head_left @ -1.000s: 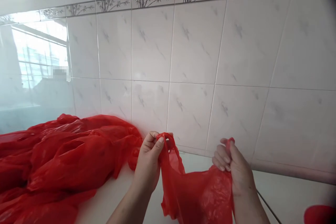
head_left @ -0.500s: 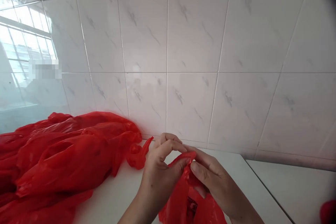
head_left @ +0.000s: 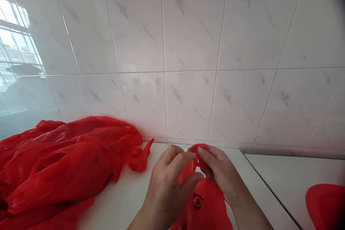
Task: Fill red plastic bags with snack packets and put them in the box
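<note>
While both hands meet low in the centre of the frame, a red plastic bag (head_left: 203,205) hangs between them, its body trailing toward the bottom edge. Left hand (head_left: 168,183) and right hand (head_left: 221,176) pinch its bunched handles together, equally near. A heap of red bags (head_left: 61,161) lies lower left on the white counter (head_left: 283,176).

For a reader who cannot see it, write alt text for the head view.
A left hand and right hand pinch the handles of a red plastic bag together above a white counter. A heap of red bags lies left, against a tiled wall.
</note>
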Motion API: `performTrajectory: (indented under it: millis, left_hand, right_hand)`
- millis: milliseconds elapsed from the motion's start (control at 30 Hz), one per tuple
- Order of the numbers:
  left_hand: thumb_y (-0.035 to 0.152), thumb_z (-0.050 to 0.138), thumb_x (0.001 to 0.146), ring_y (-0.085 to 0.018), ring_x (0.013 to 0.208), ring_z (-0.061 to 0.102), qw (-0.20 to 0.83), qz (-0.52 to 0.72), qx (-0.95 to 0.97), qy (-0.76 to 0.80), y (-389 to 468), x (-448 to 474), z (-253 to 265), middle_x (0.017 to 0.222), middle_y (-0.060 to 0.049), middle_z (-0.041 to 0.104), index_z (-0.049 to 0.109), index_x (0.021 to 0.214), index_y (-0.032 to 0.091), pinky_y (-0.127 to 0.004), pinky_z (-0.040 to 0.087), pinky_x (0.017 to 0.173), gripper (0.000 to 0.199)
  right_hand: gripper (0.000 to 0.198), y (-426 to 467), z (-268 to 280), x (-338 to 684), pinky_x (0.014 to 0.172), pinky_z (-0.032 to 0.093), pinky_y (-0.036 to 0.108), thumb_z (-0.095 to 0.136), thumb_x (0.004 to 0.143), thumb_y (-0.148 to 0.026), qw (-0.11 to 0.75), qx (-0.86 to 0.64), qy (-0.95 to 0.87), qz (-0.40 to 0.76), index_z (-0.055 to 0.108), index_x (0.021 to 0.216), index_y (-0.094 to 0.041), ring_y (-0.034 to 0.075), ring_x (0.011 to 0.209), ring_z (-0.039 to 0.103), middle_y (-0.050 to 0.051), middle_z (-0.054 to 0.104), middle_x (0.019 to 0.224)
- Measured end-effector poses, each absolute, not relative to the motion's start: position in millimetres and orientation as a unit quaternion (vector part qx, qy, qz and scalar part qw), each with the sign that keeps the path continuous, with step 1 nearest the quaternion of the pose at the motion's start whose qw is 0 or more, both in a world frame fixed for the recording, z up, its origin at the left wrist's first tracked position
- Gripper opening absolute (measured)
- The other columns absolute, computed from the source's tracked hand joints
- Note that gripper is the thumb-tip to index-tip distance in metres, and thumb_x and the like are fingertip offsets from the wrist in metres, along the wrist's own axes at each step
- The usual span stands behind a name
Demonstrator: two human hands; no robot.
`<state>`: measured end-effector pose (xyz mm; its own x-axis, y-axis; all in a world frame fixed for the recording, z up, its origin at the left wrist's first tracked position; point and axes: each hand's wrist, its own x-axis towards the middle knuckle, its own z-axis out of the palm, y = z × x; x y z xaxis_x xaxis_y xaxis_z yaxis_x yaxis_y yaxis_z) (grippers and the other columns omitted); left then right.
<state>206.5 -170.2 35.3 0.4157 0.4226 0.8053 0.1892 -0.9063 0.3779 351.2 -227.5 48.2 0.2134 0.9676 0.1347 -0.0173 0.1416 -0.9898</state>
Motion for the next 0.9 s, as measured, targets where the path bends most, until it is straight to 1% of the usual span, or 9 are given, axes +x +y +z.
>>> performTrajectory:
  millis: [67, 167, 233, 333, 500, 567, 667, 733, 900]
  left_hand:
    - [0.014, 0.065, 0.077, -0.014, 0.072, 0.057, 0.12, 0.472, 0.854, 0.181, -169.0, 208.8, 33.5, 0.087, -0.003, 0.058, 0.063, 0.105, 0.026, -0.024, 0.049, 0.058, 0.031]
    - [0.009, 0.055, 0.082, -0.014, 0.072, 0.056, 0.132, 0.457, 0.861, 0.18, -164.6, 209.6, 32.1, 0.082, -0.002, 0.057, 0.065, 0.086, 0.023, -0.024, 0.047, 0.061, 0.018]
    - [0.008, 0.052, 0.082, -0.013, 0.071, 0.055, 0.149, 0.447, 0.86, 0.195, -161.0, 207.3, 33.1, 0.077, -0.001, 0.057, 0.061, 0.076, 0.021, -0.025, 0.045, 0.061, 0.017]
    - [0.009, 0.054, 0.081, -0.016, 0.076, 0.055, 0.172, 0.427, 0.853, 0.246, -156.6, 201.2, 36.6, 0.08, -0.001, 0.058, 0.059, 0.074, 0.021, -0.027, 0.044, 0.064, 0.015]
    - [0.009, 0.051, 0.079, -0.022, 0.115, 0.051, 0.274, 0.382, 0.841, 0.267, -155.9, 193.1, 39.7, 0.118, -0.001, 0.06, 0.055, 0.074, 0.023, -0.033, 0.044, 0.086, 0.015]
    - [0.009, 0.048, 0.079, -0.021, 0.119, 0.049, 0.355, 0.351, 0.833, 0.24, -157.2, 192.7, 39.0, 0.118, 0.0, 0.061, 0.053, 0.077, 0.024, -0.033, 0.043, 0.091, 0.016]
    - [0.013, 0.045, 0.081, -0.016, 0.085, 0.058, 0.445, 0.295, 0.815, 0.226, -158.2, 193.9, 37.1, 0.084, 0.001, 0.063, 0.05, 0.078, 0.023, -0.025, 0.044, 0.068, 0.012]
    - [0.016, 0.045, 0.082, -0.012, 0.064, 0.048, 0.447, 0.282, 0.813, 0.244, -158.1, 194.7, 36.3, 0.07, 0.004, 0.053, 0.047, 0.076, 0.022, -0.022, 0.035, 0.054, 0.009]
    - [0.023, 0.046, 0.085, -0.011, 0.06, 0.04, 0.368, 0.272, 0.838, 0.298, -161.4, 194.0, 38.7, 0.066, 0.006, 0.049, 0.046, 0.076, 0.022, -0.023, 0.028, 0.052, 0.009]
  right_hand:
    - [0.039, -229.7, 48.6, 351.0, 0.049, 0.024, 0.02, 0.053, 0.088, -0.054, 0.59, -0.498, -0.472, 0.426, 0.062, 0.079, -0.017, 0.007, 0.053, 0.029, -0.004, 0.036, 0.059]
    - [0.036, -233.2, 48.4, 351.1, 0.049, 0.024, 0.021, 0.048, 0.092, -0.048, 0.582, -0.49, -0.485, 0.432, 0.066, 0.095, -0.018, 0.009, 0.052, 0.032, -0.004, 0.037, 0.056]
    - [0.04, -235.3, 47.5, 353.4, 0.05, 0.026, 0.022, 0.042, 0.095, -0.048, 0.578, -0.478, -0.499, 0.434, 0.064, 0.11, -0.018, 0.01, 0.052, 0.035, -0.004, 0.044, 0.055]
    - [0.045, -237.3, 43.4, 360.3, 0.058, 0.034, 0.025, 0.038, 0.097, -0.049, 0.574, -0.42, -0.533, 0.459, 0.059, 0.123, -0.019, 0.01, 0.053, 0.039, 0.0, 0.057, 0.067]
    - [0.047, -239.5, 34.1, 370.4, 0.063, 0.035, 0.027, 0.041, 0.095, -0.051, 0.494, -0.358, -0.643, 0.462, 0.071, 0.109, -0.018, 0.011, 0.063, 0.045, 0.003, 0.055, 0.074]
    - [0.052, -241.3, 33.7, 371.3, 0.062, 0.032, 0.026, 0.034, 0.097, -0.049, 0.473, -0.398, -0.651, 0.44, 0.074, 0.1, -0.017, 0.012, 0.064, 0.044, 0.002, 0.051, 0.068]
    - [0.034, -244.9, 38.1, 371.0, 0.058, 0.029, 0.025, 0.045, 0.093, -0.034, 0.441, -0.444, -0.648, 0.435, 0.075, 0.089, -0.017, 0.01, 0.06, 0.037, -0.001, 0.045, 0.064]
    - [0.021, -247.0, 42.5, 370.2, 0.057, 0.03, 0.024, 0.053, 0.084, -0.023, 0.418, -0.467, -0.64, 0.445, 0.071, 0.092, -0.019, 0.01, 0.06, 0.036, -0.003, 0.045, 0.065]
    - [0.038, -240.4, 41.4, 367.3, 0.062, 0.04, 0.025, 0.054, 0.079, -0.021, 0.415, -0.614, -0.58, 0.339, 0.057, 0.117, -0.029, 0.012, 0.068, 0.046, -0.003, 0.05, 0.076]
